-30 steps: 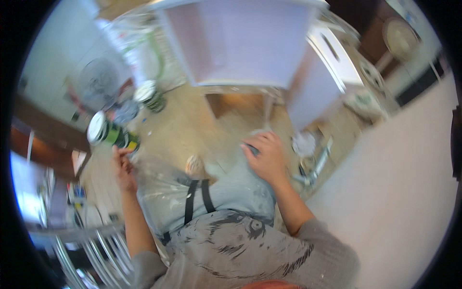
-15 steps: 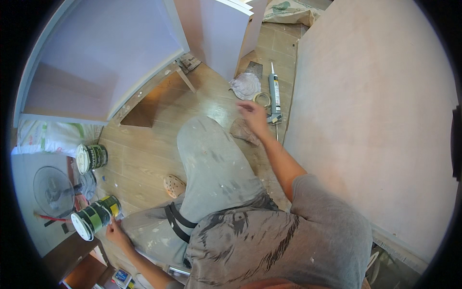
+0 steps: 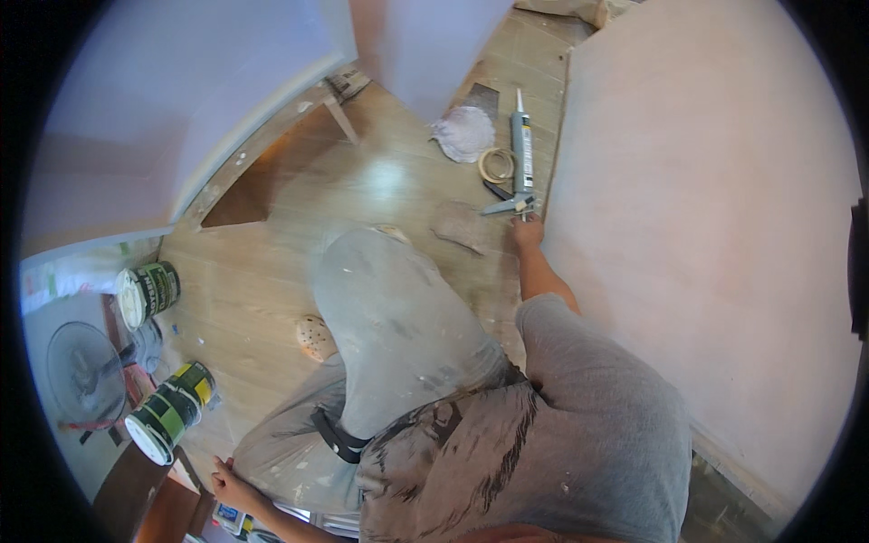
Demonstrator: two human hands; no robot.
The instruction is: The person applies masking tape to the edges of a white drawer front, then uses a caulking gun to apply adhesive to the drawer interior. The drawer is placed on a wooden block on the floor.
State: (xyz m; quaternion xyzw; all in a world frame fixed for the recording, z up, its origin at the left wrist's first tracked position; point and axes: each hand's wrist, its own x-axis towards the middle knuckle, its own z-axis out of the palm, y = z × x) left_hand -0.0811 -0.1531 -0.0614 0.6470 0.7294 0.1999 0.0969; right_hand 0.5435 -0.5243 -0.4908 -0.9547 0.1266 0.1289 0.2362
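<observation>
My right hand point(image 3: 528, 232) reaches to the rear end of a caulking gun point(image 3: 520, 204) on the floor, its fingers closed round the back rod. A grey sealant cartridge point(image 3: 522, 149) with a pale nozzle lies in the gun. Just left of it sits a roll of masking tape point(image 3: 496, 166). At lower left, my left hand point(image 3: 233, 486) hangs beside my bent knee, fingers curled in with nothing visible in them. Nearest to that hand is a stack of green and white paint buckets point(image 3: 170, 412), apart from the fingers.
A whitish crumpled cloth point(image 3: 463, 134) and a dark flat plate point(image 3: 483, 98) lie beyond the tape. A brownish rag point(image 3: 458, 226) lies nearer. A large pale panel point(image 3: 706, 208) borders the right side. Another paint bucket point(image 3: 149, 294) and a fan point(image 3: 88, 371) stand left.
My right hand has come down and right onto the rear of the caulking gun. My left hand has come away from the paint buckets, back toward me. The view has shifted slightly.
</observation>
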